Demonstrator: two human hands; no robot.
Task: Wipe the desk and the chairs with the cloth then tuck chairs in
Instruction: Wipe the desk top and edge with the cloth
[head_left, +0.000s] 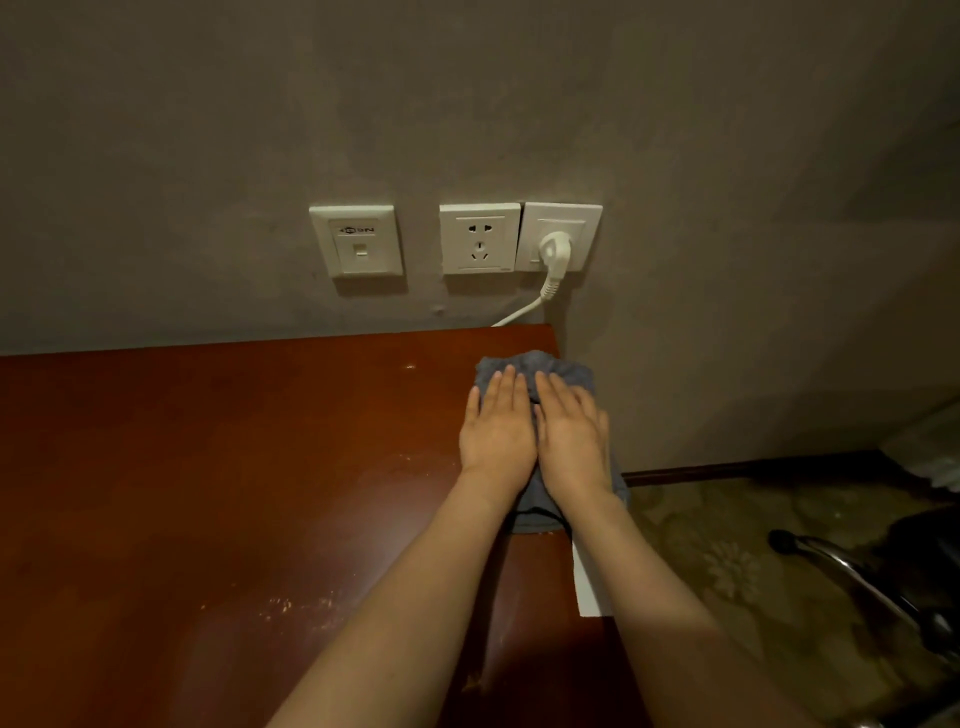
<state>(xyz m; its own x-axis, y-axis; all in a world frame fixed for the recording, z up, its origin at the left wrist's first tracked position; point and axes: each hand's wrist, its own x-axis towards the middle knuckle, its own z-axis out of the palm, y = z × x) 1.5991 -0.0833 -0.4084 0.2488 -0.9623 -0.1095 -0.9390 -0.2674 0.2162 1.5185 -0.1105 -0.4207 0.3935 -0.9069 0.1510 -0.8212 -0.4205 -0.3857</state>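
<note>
Grey cloth (540, 366) under left hand (496, 426), right hand (571, 431), desk (208, 467), wall plate (358, 241) lettering unclear

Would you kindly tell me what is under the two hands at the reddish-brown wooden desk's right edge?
A crumpled grey cloth lies under the left hand and right hand, both pressing flat on it. Its middle and the desk beneath are covered.

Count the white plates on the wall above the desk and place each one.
3. The left plate stands apart; the middle plate is an empty socket; the right plate adjoins it and holds a white plug. None looks hidden.
</note>
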